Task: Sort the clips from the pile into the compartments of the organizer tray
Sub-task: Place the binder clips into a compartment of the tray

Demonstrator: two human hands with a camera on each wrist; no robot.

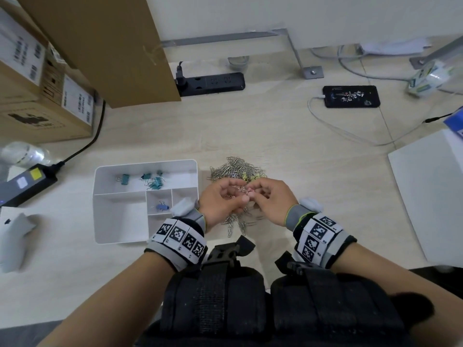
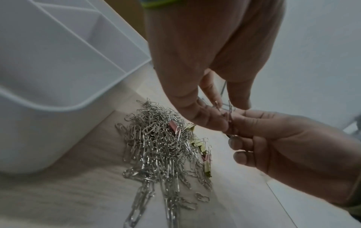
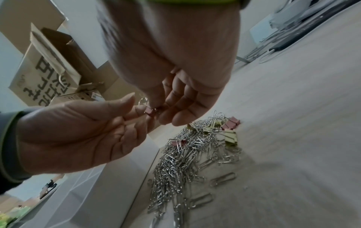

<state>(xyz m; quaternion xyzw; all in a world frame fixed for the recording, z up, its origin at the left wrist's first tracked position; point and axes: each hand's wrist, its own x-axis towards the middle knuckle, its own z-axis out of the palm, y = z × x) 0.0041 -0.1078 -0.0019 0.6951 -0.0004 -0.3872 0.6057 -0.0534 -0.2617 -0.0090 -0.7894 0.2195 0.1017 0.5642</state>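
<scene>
A white organizer tray (image 1: 145, 163) lies left of a pile of silver paper clips (image 1: 235, 169) mixed with yellow and pink binder clips (image 3: 230, 135). The tray's far compartment holds several teal binder clips (image 1: 152, 181); a small middle one holds a blue binder clip (image 1: 162, 207). Above the pile my left hand (image 1: 241, 192) and right hand (image 1: 254, 191) meet. Both pinch one small pink binder clip (image 3: 150, 111) with its wire handles (image 2: 229, 111) between their fingertips. The near part of the pile is hidden under my hands in the head view.
Cardboard boxes (image 1: 37, 96) stand at the back left. A black power strip (image 1: 210, 82) and a charging phone (image 1: 350, 96) lie farther back. A white board (image 1: 431, 191) is on the right, and a black adapter (image 1: 25, 181) on the left.
</scene>
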